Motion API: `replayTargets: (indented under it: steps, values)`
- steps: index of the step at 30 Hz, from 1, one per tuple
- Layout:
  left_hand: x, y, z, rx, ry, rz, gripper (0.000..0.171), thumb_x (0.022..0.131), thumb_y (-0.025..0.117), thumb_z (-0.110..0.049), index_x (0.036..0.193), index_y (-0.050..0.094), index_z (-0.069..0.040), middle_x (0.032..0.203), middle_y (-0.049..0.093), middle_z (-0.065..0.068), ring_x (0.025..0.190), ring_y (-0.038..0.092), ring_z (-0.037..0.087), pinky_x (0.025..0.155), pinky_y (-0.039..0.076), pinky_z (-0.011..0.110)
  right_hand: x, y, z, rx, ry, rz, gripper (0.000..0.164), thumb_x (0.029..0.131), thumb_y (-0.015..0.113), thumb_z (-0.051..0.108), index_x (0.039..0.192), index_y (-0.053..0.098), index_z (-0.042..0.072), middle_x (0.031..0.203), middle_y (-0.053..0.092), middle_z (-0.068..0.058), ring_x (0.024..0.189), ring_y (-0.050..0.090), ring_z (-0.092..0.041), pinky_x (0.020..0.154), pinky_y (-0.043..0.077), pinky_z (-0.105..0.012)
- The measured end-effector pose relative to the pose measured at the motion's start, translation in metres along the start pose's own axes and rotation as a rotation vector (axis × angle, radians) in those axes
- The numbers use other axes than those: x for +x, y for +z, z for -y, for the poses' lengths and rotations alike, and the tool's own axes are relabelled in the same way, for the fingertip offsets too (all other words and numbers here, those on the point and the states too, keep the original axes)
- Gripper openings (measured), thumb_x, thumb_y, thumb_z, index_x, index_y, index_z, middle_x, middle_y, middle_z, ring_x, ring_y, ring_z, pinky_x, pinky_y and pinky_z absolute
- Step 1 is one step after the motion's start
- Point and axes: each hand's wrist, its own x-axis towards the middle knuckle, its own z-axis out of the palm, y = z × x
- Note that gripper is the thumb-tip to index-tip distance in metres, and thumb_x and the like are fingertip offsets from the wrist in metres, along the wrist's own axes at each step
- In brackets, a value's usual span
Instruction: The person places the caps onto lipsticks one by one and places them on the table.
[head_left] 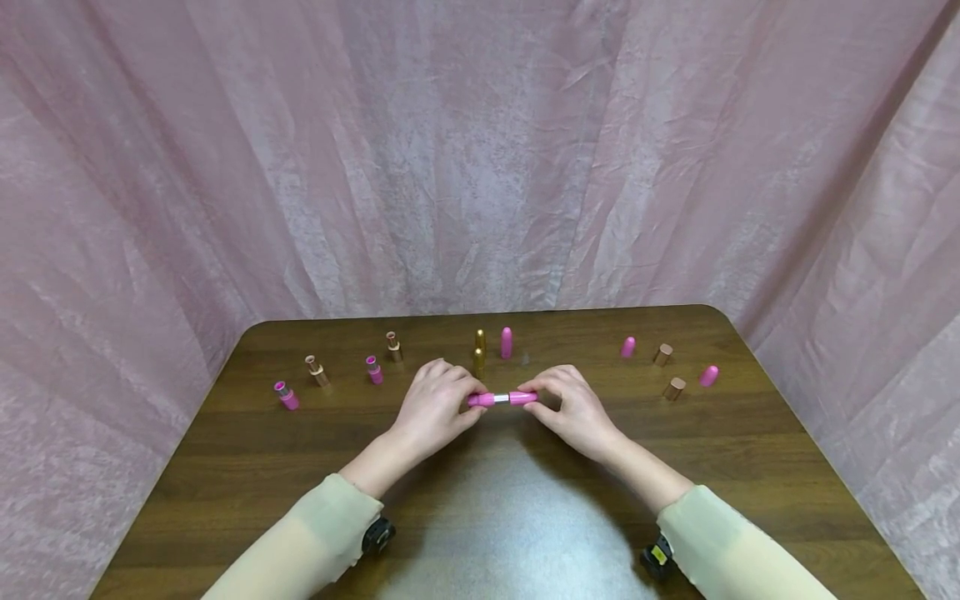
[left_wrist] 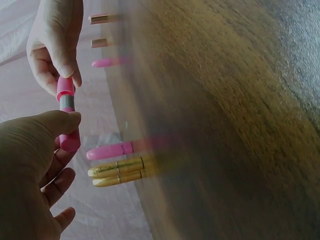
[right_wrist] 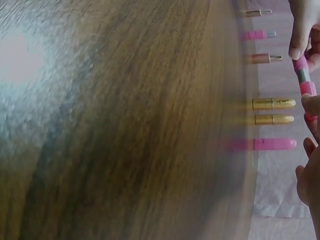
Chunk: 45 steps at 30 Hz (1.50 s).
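Over the middle of the table, my left hand pinches the pink base of a lipstick between thumb and fingers. Its silver collar points toward the other hand. A matching pink cap is pinched by my right hand. Base and cap lie in one line, with the cap's mouth at the collar's end and a band of silver showing between the pink parts. Just beyond the left hand stand two closed gold lipsticks and a closed pink lipstick.
Uncapped lipstick bases stand at the left, some pink, some rose-gold. At the right stand loose caps, pink and rose-gold. The wooden table ends at a pink curtain behind.
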Motion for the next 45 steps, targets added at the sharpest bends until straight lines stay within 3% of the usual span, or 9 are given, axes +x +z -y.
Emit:
replayTargets:
  steps: [12, 21, 30, 39, 45]
  values:
    - [0.003, -0.002, -0.004, -0.017, -0.001, 0.01, 0.016, 0.084, 0.083, -0.028, 0.098, 0.077, -0.023, 0.093, 0.067, -0.009, 0.096, 0.057, 0.019, 0.104, 0.042, 0.048, 0.001, 0.003, 0.002, 0.007, 0.037, 0.02, 0.026, 0.085, 0.085, 0.016, 0.109, 0.078, 0.022, 0.109, 0.068, 0.01, 0.114, 0.053, -0.016, 0.098, 0.044, -0.042]
    - [0.007, 0.0, -0.01, -0.041, 0.006, 0.016, 0.018, 0.085, 0.083, -0.03, 0.1, 0.077, -0.023, 0.095, 0.067, -0.009, 0.1, 0.059, 0.02, 0.103, 0.042, 0.046, 0.002, 0.007, 0.006, 0.025, -0.009, 0.018, 0.025, 0.086, 0.084, 0.015, 0.109, 0.077, 0.022, 0.109, 0.069, 0.009, 0.114, 0.054, -0.017, 0.096, 0.045, -0.041]
    - [0.007, 0.0, -0.014, -0.067, -0.009, 0.018, 0.017, 0.085, 0.083, -0.028, 0.1, 0.077, -0.023, 0.097, 0.067, -0.009, 0.101, 0.058, 0.02, 0.099, 0.044, 0.043, 0.002, 0.006, 0.009, 0.033, 0.014, 0.023, 0.025, 0.086, 0.084, 0.015, 0.11, 0.077, 0.021, 0.108, 0.068, 0.01, 0.114, 0.054, -0.015, 0.097, 0.045, -0.04]
    - [0.007, 0.0, -0.016, -0.082, 0.007, -0.007, 0.017, 0.085, 0.084, -0.026, 0.1, 0.077, -0.021, 0.097, 0.067, -0.009, 0.101, 0.058, 0.019, 0.099, 0.045, 0.043, 0.001, 0.006, 0.012, 0.004, -0.015, 0.005, 0.025, 0.087, 0.083, 0.014, 0.11, 0.077, 0.02, 0.109, 0.069, 0.008, 0.111, 0.056, -0.014, 0.094, 0.047, -0.039]
    - [0.004, 0.001, -0.019, -0.121, -0.072, 0.023, 0.019, 0.087, 0.083, -0.031, 0.103, 0.078, -0.023, 0.098, 0.068, -0.011, 0.097, 0.057, 0.017, 0.088, 0.046, 0.039, 0.0, 0.008, 0.01, 0.044, 0.017, -0.004, 0.027, 0.087, 0.083, 0.015, 0.113, 0.077, 0.017, 0.112, 0.069, 0.007, 0.113, 0.056, -0.015, 0.097, 0.047, -0.041]
